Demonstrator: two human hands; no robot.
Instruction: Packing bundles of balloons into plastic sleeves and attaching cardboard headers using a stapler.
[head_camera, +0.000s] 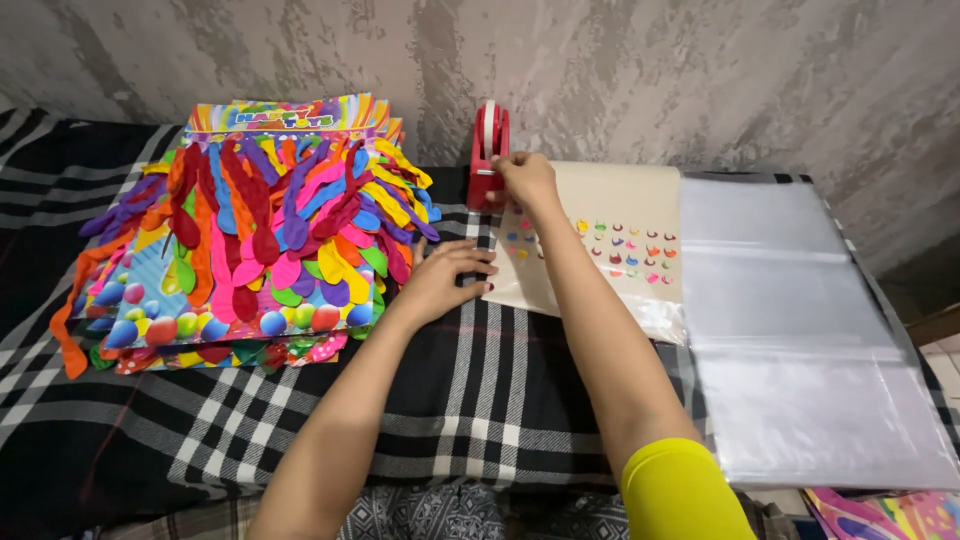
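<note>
Two bare hands work over a black-and-white checked blanket. The right hand reaches far forward to the red plastic tape dispenser that stands against the grey wall; its fingertips pinch at the dispenser's right side, probably on the tape end, but if tape is really gripped I cannot tell. The left hand lies flat with fingers released, pressing the left edge of a beige card with rows of small coloured pieces in a clear sleeve, which seems to keep it from sliding. Just right of the card lies a stack of clear plastic bags, overlapping its edge. Well to the left sits a pile of cards with bright coloured balloons (its long balloon ends hang over the card edges). Between this pile and the beige card a strip of blanket gives the forearms room to move
</note>
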